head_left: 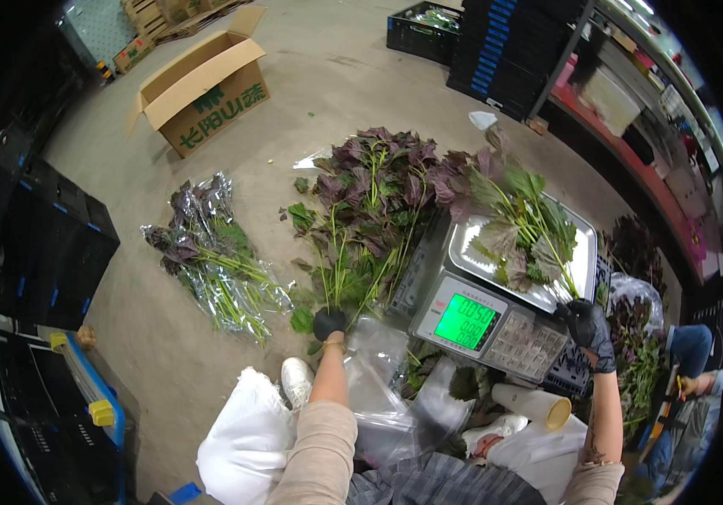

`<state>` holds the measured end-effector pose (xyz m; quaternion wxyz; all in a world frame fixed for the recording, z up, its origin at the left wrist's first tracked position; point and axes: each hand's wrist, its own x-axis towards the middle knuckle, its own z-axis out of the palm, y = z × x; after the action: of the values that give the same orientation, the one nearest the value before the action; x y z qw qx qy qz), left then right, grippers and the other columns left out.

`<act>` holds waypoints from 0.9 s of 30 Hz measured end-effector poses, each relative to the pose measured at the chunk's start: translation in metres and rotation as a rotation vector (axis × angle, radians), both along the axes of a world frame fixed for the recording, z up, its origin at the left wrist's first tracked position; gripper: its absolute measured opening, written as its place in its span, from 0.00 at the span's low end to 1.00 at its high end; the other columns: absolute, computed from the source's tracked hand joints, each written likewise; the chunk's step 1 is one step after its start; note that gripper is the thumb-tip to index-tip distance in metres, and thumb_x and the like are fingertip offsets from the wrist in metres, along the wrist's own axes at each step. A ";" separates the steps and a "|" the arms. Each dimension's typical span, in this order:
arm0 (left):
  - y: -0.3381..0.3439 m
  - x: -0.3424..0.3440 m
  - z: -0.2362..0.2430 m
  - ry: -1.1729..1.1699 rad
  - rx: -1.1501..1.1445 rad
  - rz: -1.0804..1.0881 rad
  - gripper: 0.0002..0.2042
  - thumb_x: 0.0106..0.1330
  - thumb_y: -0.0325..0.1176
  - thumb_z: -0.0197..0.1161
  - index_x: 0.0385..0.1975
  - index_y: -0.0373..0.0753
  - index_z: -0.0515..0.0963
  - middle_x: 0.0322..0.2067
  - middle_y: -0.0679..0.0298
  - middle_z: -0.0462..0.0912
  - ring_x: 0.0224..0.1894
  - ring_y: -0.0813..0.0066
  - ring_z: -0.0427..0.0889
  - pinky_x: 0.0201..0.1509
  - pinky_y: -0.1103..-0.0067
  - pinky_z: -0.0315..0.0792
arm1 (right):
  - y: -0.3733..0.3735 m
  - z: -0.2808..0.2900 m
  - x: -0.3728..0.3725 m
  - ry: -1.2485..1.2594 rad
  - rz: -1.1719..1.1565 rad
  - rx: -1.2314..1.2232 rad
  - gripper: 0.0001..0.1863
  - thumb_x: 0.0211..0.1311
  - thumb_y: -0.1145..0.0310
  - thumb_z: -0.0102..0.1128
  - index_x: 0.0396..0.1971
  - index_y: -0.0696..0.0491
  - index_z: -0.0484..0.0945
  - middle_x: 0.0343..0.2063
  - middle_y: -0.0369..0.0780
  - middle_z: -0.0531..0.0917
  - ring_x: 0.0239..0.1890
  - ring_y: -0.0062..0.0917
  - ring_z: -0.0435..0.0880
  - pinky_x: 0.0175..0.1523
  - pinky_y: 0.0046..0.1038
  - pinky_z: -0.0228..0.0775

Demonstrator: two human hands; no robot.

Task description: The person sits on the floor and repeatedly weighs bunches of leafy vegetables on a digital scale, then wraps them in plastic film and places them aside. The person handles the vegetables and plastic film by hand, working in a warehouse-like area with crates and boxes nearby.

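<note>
My left hand, in a black glove, is closed round the stem ends of a loose pile of purple-green leafy stalks on the floor. My right hand, also gloved, grips a bunch of leafy stalks by its stem ends over the steel pan of a digital scale with a lit green display. Bunches in clear wrap lie to the left. Loose clear bags lie below the scale, beside a pale cylindrical roll.
An open cardboard box stands at back left. Black crates are stacked at left, others at back right near a metal shelf. A co-worker's hand and blue-clad leg show at far right, beside more leafy stalks.
</note>
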<state>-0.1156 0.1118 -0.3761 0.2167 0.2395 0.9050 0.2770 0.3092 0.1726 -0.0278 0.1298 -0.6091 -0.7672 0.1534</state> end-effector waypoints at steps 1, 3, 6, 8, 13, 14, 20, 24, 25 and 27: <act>-0.002 -0.007 -0.010 0.052 0.057 -0.044 0.11 0.42 0.40 0.61 0.22 0.41 0.77 0.27 0.51 0.77 0.33 0.51 0.75 0.36 0.66 0.70 | 0.001 -0.002 0.002 0.069 0.016 -0.005 0.12 0.51 0.65 0.55 0.20 0.60 0.78 0.17 0.50 0.76 0.22 0.42 0.76 0.29 0.32 0.66; -0.003 -0.012 -0.016 0.218 0.185 -0.129 0.09 0.47 0.39 0.60 0.22 0.40 0.76 0.23 0.53 0.77 0.26 0.55 0.77 0.29 0.67 0.70 | 0.002 -0.007 0.007 0.096 0.013 0.037 0.12 0.52 0.65 0.55 0.20 0.60 0.77 0.17 0.50 0.75 0.22 0.42 0.75 0.29 0.32 0.65; 0.010 -0.024 -0.014 -0.632 0.586 0.331 0.07 0.54 0.36 0.57 0.24 0.39 0.75 0.19 0.57 0.76 0.19 0.63 0.77 0.20 0.71 0.68 | 0.001 0.005 0.000 0.107 0.019 0.042 0.12 0.52 0.65 0.55 0.21 0.59 0.78 0.18 0.50 0.75 0.22 0.41 0.75 0.29 0.32 0.64; 0.020 -0.022 0.005 -0.800 0.499 0.380 0.06 0.58 0.33 0.55 0.27 0.37 0.73 0.18 0.61 0.75 0.14 0.71 0.74 0.14 0.78 0.65 | -0.002 0.008 0.000 0.149 -0.011 0.083 0.12 0.52 0.65 0.54 0.21 0.59 0.78 0.19 0.49 0.75 0.23 0.40 0.75 0.29 0.32 0.64; 0.017 -0.046 -0.017 -0.301 0.387 0.047 0.10 0.52 0.38 0.57 0.24 0.37 0.75 0.22 0.53 0.78 0.21 0.60 0.75 0.24 0.71 0.67 | -0.007 0.032 -0.021 0.258 0.033 0.099 0.11 0.51 0.66 0.55 0.22 0.60 0.78 0.19 0.49 0.76 0.22 0.39 0.76 0.29 0.31 0.65; 0.020 -0.051 -0.023 -0.073 0.344 -0.060 0.11 0.50 0.39 0.57 0.23 0.36 0.76 0.24 0.50 0.78 0.24 0.56 0.76 0.28 0.68 0.68 | -0.007 0.030 -0.024 0.335 0.025 0.050 0.12 0.51 0.65 0.56 0.21 0.60 0.77 0.18 0.49 0.76 0.21 0.40 0.75 0.29 0.32 0.66; 0.042 -0.041 0.021 0.101 0.071 -0.078 0.14 0.52 0.38 0.52 0.23 0.31 0.76 0.26 0.46 0.77 0.30 0.48 0.76 0.33 0.65 0.69 | -0.023 0.049 -0.024 0.253 0.056 0.036 0.14 0.52 0.62 0.53 0.23 0.59 0.77 0.17 0.51 0.75 0.22 0.44 0.73 0.29 0.35 0.64; 0.047 -0.099 0.033 -0.035 0.251 -0.030 0.18 0.60 0.43 0.48 0.21 0.34 0.76 0.18 0.51 0.77 0.21 0.56 0.76 0.26 0.68 0.69 | -0.022 0.052 -0.038 0.308 0.213 0.063 0.13 0.51 0.63 0.53 0.24 0.59 0.77 0.18 0.51 0.76 0.22 0.44 0.73 0.30 0.35 0.65; 0.050 -0.094 0.047 -0.328 0.389 0.140 0.16 0.61 0.42 0.48 0.20 0.36 0.76 0.15 0.56 0.75 0.17 0.62 0.73 0.21 0.71 0.66 | -0.022 0.045 -0.038 0.282 0.266 0.117 0.14 0.51 0.62 0.53 0.24 0.59 0.77 0.19 0.51 0.76 0.22 0.43 0.74 0.30 0.35 0.66; 0.063 -0.037 0.140 -0.673 0.614 0.307 0.14 0.61 0.40 0.49 0.20 0.40 0.75 0.11 0.65 0.70 0.11 0.73 0.67 0.14 0.78 0.59 | -0.026 0.033 -0.031 0.322 0.264 0.193 0.14 0.51 0.62 0.53 0.25 0.59 0.77 0.19 0.51 0.76 0.22 0.43 0.74 0.30 0.34 0.66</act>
<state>-0.1528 0.1752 -0.2363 0.3732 0.0529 0.6859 0.6224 0.2777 0.1471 0.0051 0.2870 -0.4560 -0.8208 0.1898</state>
